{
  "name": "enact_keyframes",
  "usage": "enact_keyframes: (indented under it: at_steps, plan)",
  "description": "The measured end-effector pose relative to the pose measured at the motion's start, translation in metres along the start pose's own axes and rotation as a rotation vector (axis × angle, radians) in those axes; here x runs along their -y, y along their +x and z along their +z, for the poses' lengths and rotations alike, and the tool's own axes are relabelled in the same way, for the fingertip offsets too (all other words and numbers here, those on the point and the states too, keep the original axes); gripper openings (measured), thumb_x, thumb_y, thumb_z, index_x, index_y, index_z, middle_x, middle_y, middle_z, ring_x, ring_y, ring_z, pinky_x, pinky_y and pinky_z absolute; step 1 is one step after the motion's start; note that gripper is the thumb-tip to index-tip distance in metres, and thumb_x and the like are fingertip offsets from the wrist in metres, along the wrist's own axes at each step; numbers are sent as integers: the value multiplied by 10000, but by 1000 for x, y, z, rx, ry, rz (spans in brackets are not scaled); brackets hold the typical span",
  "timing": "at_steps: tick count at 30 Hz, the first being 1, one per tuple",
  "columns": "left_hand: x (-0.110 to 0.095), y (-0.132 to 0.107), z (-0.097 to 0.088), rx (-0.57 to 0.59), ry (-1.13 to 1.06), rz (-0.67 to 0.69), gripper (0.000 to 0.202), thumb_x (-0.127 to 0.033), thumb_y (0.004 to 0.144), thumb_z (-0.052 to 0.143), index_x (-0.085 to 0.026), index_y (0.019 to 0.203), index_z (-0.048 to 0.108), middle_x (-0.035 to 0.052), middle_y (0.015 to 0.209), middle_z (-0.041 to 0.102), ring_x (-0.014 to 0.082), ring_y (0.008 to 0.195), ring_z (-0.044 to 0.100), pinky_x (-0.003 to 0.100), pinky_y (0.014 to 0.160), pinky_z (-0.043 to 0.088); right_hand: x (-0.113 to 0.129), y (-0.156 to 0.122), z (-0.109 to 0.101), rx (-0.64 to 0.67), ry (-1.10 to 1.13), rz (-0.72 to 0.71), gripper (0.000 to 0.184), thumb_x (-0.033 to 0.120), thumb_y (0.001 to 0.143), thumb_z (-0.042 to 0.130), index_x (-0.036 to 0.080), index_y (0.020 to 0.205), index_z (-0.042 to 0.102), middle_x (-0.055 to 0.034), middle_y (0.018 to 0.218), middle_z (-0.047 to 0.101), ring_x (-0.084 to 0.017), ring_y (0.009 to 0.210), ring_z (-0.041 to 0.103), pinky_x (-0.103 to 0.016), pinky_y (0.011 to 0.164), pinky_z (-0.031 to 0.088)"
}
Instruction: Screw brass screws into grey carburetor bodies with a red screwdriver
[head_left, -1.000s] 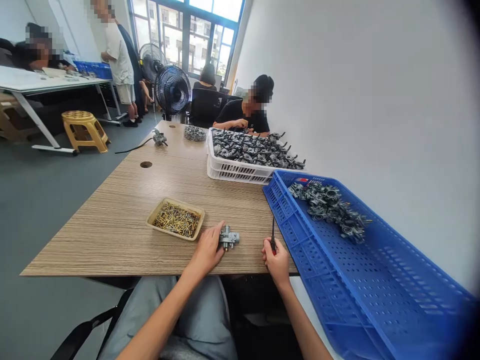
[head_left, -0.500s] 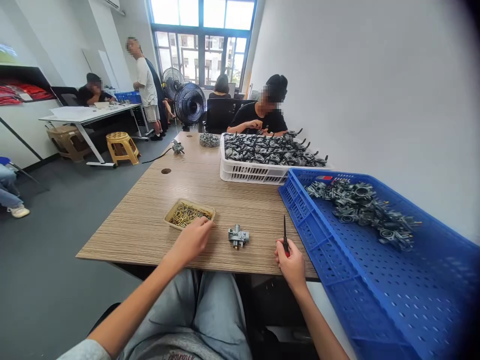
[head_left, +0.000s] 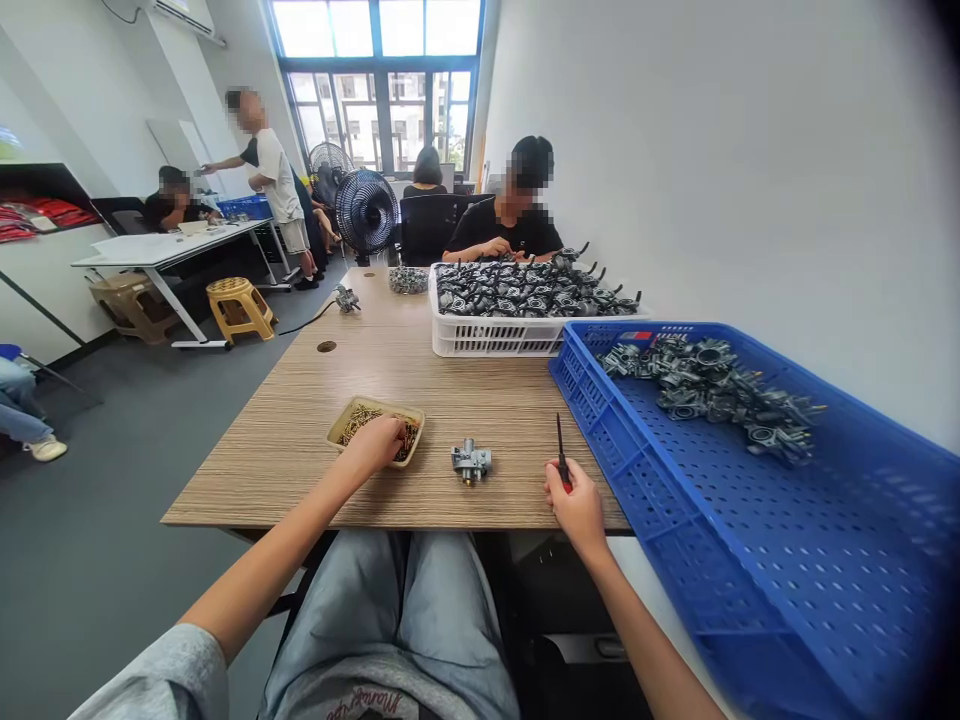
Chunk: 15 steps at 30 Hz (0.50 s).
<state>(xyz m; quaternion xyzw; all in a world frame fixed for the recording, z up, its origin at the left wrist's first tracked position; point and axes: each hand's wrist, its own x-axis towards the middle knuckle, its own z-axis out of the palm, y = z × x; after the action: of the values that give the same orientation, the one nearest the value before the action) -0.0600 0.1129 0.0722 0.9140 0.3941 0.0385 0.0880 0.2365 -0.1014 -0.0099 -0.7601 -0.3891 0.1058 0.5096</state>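
My left hand reaches into a small tan tray of brass screws, fingers curled down among them; what they pinch is hidden. A grey metal carburetor part lies alone on the wooden table, between my hands. At the table's near edge my right hand is closed round a small screwdriver with a red handle, its dark shaft pointing away from me.
A blue crate with several carburetor parts stands at my right. A white crate full of the same parts sits behind. A person in black works at the table's far end; other people, fans and a yellow stool are further off.
My left hand let go of the carburetor part and moved left into the screw tray. The right hand kept the screwdriver. My view swung left and widened.
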Motion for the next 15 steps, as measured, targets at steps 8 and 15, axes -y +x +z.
enact_keyframes:
  at_steps: [8, 15]
  plan:
    - [4, 0, -4, 20, 56, 14, 108, -172, 834, 564, -219, 853, 659, 86, 977, 689, 259, 909, 664, 300, 700, 464, -4, 1, 1, 31, 22, -8, 484, 660, 882, 504, 198, 936, 636, -58, 682, 683, -209, 593, 636, -291, 545, 487]
    - [1, 5, -7, 42, 113, 71, 98, -221, 855, 583, -247, 885, 673, 64, 997, 705, 255, 943, 673, 288, 711, 471, -3, 2, 1, 30, 19, -8, 446, 626, 893, 510, 197, 929, 626, -61, 691, 682, -211, 611, 636, -287, 544, 479]
